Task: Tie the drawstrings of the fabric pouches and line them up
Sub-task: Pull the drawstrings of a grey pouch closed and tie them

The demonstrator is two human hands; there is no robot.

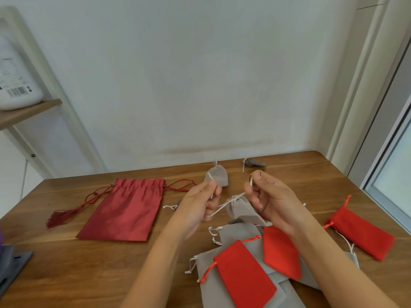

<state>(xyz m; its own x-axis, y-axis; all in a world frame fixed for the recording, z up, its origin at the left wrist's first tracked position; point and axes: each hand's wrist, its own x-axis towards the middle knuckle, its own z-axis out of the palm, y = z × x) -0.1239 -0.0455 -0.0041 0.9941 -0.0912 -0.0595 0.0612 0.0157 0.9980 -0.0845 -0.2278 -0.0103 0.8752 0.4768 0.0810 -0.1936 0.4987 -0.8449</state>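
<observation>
Up over the middle of the tabletop (89, 274), a small grey pouch (242, 211) is hanging between both hands, so this one's mid-tie. The left hand (198, 205) pinches one end of the white drawstring (219, 207), and the right hand (271, 198) has its fingers curled on the other end, with the two ends drawn apart. The pouch neck looks bunched up, but I can't tell if there's a proper knot in it yet.

Progress-wise I'd say early days. At the far edge there's a cinched grey pouch (217, 175) standing up and a darker grey pouch (255, 162) lying near it. Those two look done and read like the start of the row.

Everything else looks untouched to me:
- big dark red pouch (126, 212) off to the left, with its tasselled cord (89, 198) trailing loose
- a heap right in front of the person, with flat grey pouches (239, 233) under two red pouches (244, 272)
- one more red pouch (360, 234) lying alone on the right

So roughly two finished, one in hand, and most of the pile left to tie and line up.
</observation>
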